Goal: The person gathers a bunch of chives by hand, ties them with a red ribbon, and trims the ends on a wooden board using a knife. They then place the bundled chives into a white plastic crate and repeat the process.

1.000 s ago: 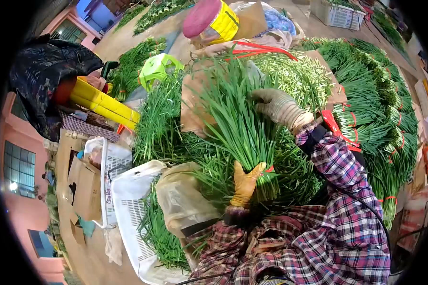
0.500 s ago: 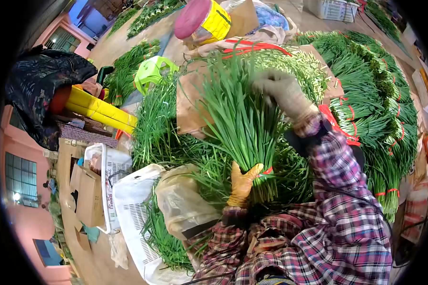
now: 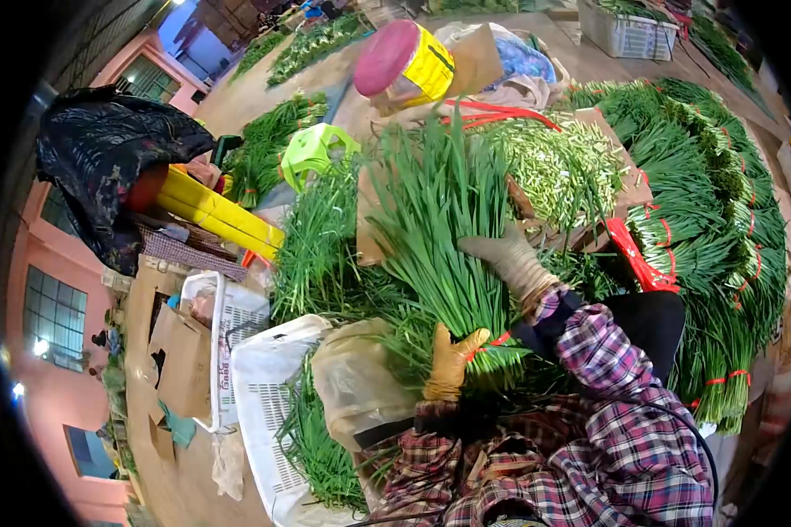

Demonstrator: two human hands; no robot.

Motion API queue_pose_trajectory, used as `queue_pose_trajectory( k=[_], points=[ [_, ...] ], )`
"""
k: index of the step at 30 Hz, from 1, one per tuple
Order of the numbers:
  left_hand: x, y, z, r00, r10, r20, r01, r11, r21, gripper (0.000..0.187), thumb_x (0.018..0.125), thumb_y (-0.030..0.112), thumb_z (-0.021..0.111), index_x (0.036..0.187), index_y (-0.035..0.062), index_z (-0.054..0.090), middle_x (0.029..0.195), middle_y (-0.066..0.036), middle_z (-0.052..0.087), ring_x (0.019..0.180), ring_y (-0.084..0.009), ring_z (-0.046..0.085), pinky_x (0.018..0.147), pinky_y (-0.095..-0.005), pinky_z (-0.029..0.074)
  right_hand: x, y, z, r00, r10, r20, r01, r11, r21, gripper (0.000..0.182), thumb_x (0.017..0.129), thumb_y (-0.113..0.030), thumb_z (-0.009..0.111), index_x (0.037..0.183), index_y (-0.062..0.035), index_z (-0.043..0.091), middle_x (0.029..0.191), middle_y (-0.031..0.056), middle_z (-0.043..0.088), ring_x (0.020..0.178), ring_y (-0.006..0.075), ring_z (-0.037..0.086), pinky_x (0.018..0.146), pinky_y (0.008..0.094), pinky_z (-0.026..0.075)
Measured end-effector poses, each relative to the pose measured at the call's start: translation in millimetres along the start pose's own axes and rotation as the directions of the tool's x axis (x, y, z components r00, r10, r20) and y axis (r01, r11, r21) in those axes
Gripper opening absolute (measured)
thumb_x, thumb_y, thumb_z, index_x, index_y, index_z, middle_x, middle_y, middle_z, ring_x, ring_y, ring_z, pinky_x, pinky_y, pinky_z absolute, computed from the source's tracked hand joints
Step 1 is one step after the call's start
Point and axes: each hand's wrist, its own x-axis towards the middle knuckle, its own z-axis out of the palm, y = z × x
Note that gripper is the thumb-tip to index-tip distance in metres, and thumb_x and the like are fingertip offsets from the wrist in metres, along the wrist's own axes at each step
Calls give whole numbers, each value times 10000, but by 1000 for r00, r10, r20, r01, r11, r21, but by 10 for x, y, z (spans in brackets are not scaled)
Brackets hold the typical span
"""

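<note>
A bunch of green garlic chives (image 3: 439, 237) stands tilted in front of me, its long leaves fanning upward and a red band (image 3: 492, 344) round its lower end. My left hand (image 3: 451, 360), in an orange-yellow glove, grips the bunch near that band with the thumb across the stems. My right hand (image 3: 508, 259), in a greyish knit glove, rests against the right side of the leaves, with outstretched digits pointing left; some of its fingers are hidden. Loose chives (image 3: 321, 255) lie left of the bunch.
Banded chive bunches (image 3: 703, 202) are piled at right. Behind lie cut stem ends (image 3: 558, 167) on cardboard and red ties (image 3: 637, 255). A white basket (image 3: 259, 378), green stool (image 3: 316, 149), yellow-and-pink drum (image 3: 413, 66) and black jacket (image 3: 114, 167) stand around.
My right hand has come down from the upper leaves to the bunch's middle right side. My left hand still grips the base. The whole view has shifted slightly.
</note>
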Motion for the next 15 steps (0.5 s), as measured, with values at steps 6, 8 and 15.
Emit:
queue_pose_trajectory(
  k=[6,8,15],
  points=[
    [38,780,-75,995,89,-48,-89,996,15,660,732,176,753,1269,4,410,1164,-100,550,1031,-195,532,907,-323,428,-294,49,320,987,-48,151,60,995,-75,466,700,-89,720,1116,26,543,988,99,644,870,159,596,797,288,483],
    [151,893,-24,956,292,-29,-292,956,-5,565,752,150,728,1227,-1,461,1120,-80,573,981,-176,548,885,-302,437,-356,-11,339,963,-97,252,93,995,25,504,696,-99,726,1147,11,529,1012,94,638,883,150,590,800,287,478],
    [62,962,6,977,168,-134,-171,985,-8,385,788,155,651,1130,11,548,1027,-80,596,901,-186,560,812,-318,455,-113,123,285,991,-129,47,135,978,-160,466,693,-108,735,1111,1,558,946,78,644,828,161,596,750,287,484]
  ],
)
